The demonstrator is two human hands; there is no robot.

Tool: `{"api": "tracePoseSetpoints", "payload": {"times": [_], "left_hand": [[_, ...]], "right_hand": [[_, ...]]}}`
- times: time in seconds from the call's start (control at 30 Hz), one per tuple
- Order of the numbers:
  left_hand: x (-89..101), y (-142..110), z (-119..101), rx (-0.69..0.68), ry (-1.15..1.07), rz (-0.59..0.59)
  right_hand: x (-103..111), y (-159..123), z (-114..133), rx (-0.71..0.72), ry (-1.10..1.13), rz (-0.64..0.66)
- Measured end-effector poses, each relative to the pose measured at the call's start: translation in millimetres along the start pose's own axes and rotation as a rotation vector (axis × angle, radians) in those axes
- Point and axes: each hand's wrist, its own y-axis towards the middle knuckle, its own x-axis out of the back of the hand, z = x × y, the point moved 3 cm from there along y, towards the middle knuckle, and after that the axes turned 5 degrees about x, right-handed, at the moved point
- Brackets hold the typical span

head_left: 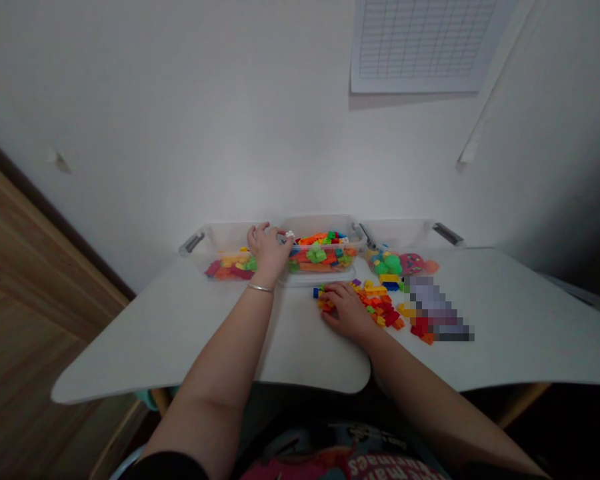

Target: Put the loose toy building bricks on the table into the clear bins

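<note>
My left hand (269,252), with a bangle on the wrist, is raised at the near rim of the middle clear bin (325,223). Its thumb and index finger pinch a small white building brick (289,235); the other fingers are spread. My right hand (347,308) lies on the left end of a pile of building bricks (380,310), mostly red, orange and yellow. Its fingers curl around a few bricks there, partly hidden, and a blue brick (316,293) shows just beyond the fingertips. More coloured bricks fill the middle bin.
A left clear bin (230,233) holds red, orange and yellow pieces. In the right clear bin (400,232) are green, pink and orange toys. A blurred-out flat object (437,307) lies right of the pile. The white table (180,333) meets the wall.
</note>
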Motion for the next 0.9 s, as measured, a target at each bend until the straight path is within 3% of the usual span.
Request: {"api": "tracePoseSetpoints", "payload": {"times": [0.27, 0.5, 0.6, 0.7, 0.9], "left_hand": [[0.9, 4, -1, 0.01, -0.001, 0.034], [22.2, -18, -24, -0.24, -0.09, -0.016], [21.1, -41, -30, -0.35, -0.193, 0.081], [8.3, -67, -25, -0.371, -0.333, 0.214], [-21.0, -107, -1, -0.345, -0.11, 0.516]], "right_hand": [[1, 0, 1, -0.004, -0.004, 0.011], [2, 1, 0, -0.031, -0.033, 0.009], [5, 2, -4, -0.088, -0.071, -0.017], [6, 1, -7, -0.128, -0.107, -0.04], [3, 0, -9, -0.13, -0.131, -0.043]]}}
